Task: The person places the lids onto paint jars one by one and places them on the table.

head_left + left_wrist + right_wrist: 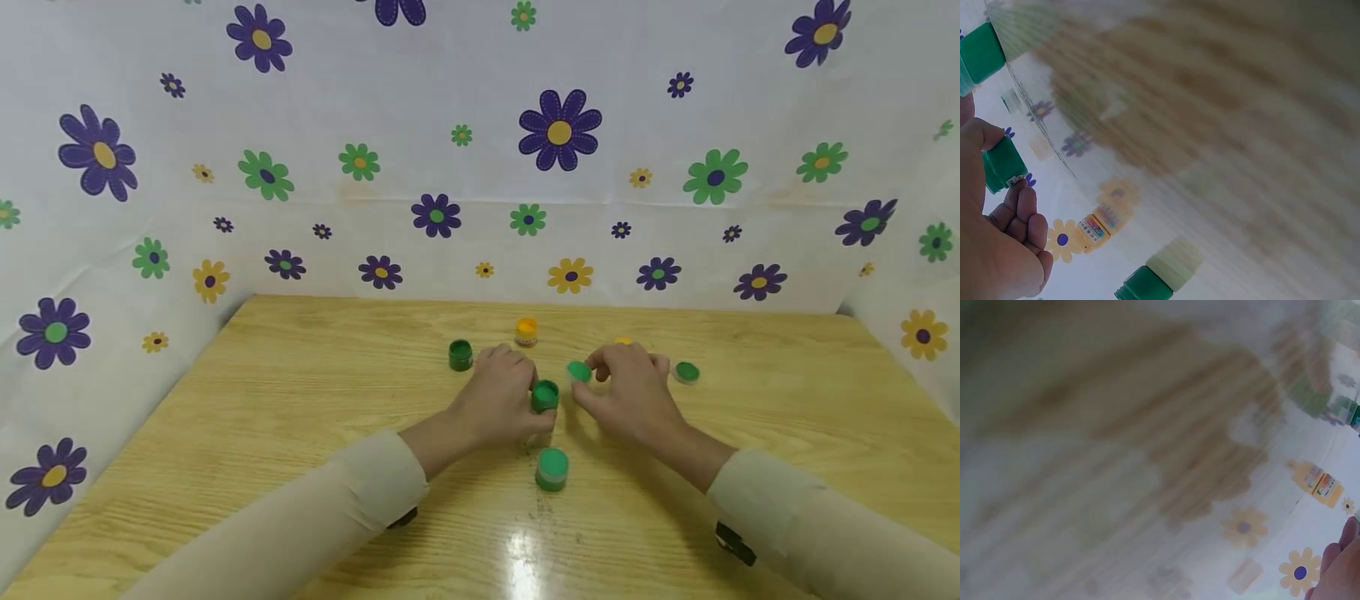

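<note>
In the head view my left hand (504, 396) grips a small green paint jar (545, 396) between thumb and fingers; its top is uncovered. The left wrist view also has this held jar (1004, 164), with a fingertip beside its label. My right hand (633, 392) pinches a round green lid (579, 372) by its edge, just right of the jar and apart from it. Nearer the front stands another green jar (552, 469) with a lighter green top. In the right wrist view only part of the right hand (1342, 569) shows, and the lid is mostly cut off.
Behind the hands stand a dark green jar (461, 355) and an orange jar (527, 332). A green lid (687, 372) lies right of the right hand, and a yellow lid (623, 340) is partly hidden behind it. Flowered cloth (480, 150) encloses the wooden table (337, 358).
</note>
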Tool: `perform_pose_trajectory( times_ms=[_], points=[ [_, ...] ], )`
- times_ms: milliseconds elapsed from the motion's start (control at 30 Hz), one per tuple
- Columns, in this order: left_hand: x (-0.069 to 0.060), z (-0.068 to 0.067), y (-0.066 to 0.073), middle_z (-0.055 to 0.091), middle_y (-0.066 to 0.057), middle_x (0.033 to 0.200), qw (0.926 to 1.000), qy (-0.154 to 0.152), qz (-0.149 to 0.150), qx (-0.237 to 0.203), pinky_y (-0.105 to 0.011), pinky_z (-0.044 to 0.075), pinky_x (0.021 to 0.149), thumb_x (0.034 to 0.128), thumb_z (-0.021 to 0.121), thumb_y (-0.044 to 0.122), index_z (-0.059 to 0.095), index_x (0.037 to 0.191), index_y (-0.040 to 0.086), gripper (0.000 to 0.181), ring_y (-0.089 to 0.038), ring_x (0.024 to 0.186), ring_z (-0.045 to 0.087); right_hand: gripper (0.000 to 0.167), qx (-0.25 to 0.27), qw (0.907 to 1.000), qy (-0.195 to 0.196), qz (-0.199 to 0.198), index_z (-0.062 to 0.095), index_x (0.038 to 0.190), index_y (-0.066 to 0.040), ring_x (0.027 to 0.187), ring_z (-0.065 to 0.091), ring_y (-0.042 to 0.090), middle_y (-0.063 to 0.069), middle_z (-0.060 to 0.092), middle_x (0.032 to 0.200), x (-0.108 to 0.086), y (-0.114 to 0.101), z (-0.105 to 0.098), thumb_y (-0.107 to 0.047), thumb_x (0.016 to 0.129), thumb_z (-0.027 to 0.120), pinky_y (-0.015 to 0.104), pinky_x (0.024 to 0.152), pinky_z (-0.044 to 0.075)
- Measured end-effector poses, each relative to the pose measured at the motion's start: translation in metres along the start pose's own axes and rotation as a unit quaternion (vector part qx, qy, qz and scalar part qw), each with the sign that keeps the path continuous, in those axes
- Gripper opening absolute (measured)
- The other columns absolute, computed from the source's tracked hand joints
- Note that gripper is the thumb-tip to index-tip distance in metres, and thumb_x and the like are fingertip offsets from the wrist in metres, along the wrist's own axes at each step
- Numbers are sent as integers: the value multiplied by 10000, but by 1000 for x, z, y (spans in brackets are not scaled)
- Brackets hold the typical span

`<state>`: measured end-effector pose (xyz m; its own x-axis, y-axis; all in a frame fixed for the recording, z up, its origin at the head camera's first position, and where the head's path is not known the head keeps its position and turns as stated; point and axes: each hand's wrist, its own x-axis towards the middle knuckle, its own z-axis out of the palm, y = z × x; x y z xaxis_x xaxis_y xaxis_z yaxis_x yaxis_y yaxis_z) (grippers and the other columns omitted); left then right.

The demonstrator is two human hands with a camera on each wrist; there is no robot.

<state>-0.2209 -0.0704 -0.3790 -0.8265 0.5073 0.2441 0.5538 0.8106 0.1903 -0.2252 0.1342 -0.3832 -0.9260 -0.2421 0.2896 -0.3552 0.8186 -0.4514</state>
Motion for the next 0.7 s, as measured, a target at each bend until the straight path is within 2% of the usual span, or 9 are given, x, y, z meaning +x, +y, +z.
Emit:
perform_pose_trajectory(
  times_ms=[167, 400, 533, 700],
  points=[
    [2, 2, -5, 574, 42, 774, 9993, 18, 209, 299, -386, 420, 898, 793, 724, 416, 595, 785, 130, 314, -156, 770, 450, 299, -49, 9988, 278, -397, 683, 1018, -63, 881, 501, 235, 36, 619, 860, 2, -2, 4, -302, 838, 675, 510, 862, 278],
    [1, 2, -7, 533, 47, 743, 9987, 19, 295, 406, -366, 402, 867, 781, 741, 423, 541, 732, 151, 341, -157, 760, 428, 226, -129, 9872, 597, -1476, 652, 945, -107, 858, 464, 186, 27, 576, 839, -1, -3, 6, -279, 802, 681, 460, 850, 265],
    [2, 4, -7, 523, 51, 732, 9987, 22, 396, 322, -349, 386, 846, 802, 743, 462, 533, 729, 156, 378, -152, 747, 421, 242, 2, 9815, 411, -1872, 644, 963, -124, 878, 450, 173, 5, 565, 853, -1, -1, 7, -275, 783, 704, 431, 833, 266],
    [1, 5, -7, 554, 46, 753, 9983, 95, 472, 340, -351, 392, 854, 803, 746, 474, 574, 754, 145, 375, -149, 757, 433, 225, 183, 9758, 174, -2171, 635, 960, -151, 902, 448, 162, 5, 581, 867, 1, 1, 11, -273, 786, 708, 420, 837, 283]
  ],
)
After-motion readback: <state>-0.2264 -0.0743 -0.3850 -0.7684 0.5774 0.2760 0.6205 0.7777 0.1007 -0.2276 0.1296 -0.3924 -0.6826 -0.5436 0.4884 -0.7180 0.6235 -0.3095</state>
